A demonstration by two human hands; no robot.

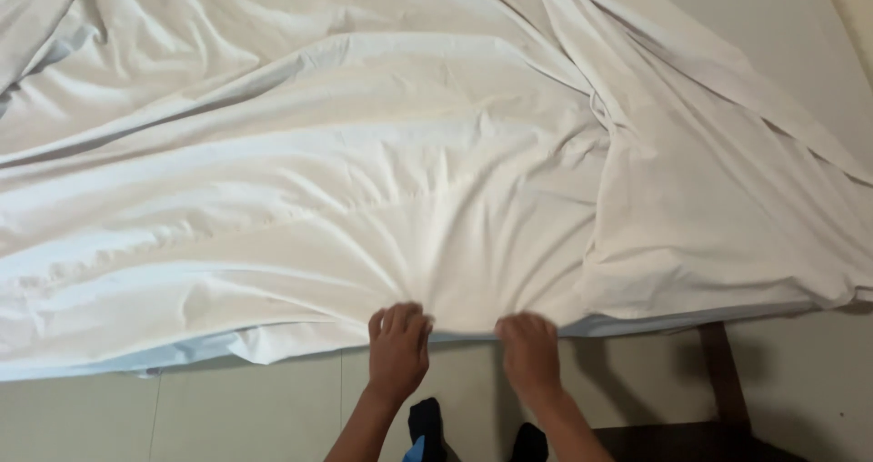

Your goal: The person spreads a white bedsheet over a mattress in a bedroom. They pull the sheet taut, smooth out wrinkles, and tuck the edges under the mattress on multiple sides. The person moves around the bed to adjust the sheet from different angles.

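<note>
I see a white sheet [391,180], thin, soft cloth, spread wide over the bed and rumpled all across. Creases fan out from its near edge, where both my hands grip it, and long ridges run sideways across its middle. A second layer of the same white fabric [718,198] lies folded over on the right, with a loose band trailing toward the far corner.

My left hand [397,348] is closed on the sheet's near hem, fingers curled over and into the cloth. My right hand [528,351] sits just beside it, also closed on the hem, knuckles up; a small span of bunched fabric lies between them.

Under the hem a pale blue mattress edge [191,353] shows as a straight strip along the near side of the bed. Below it is a smooth, pale tiled floor [227,416]. Near my feet [427,426] a dark wooden frame [718,380] stands on the right, while the floor on the left lies open.
</note>
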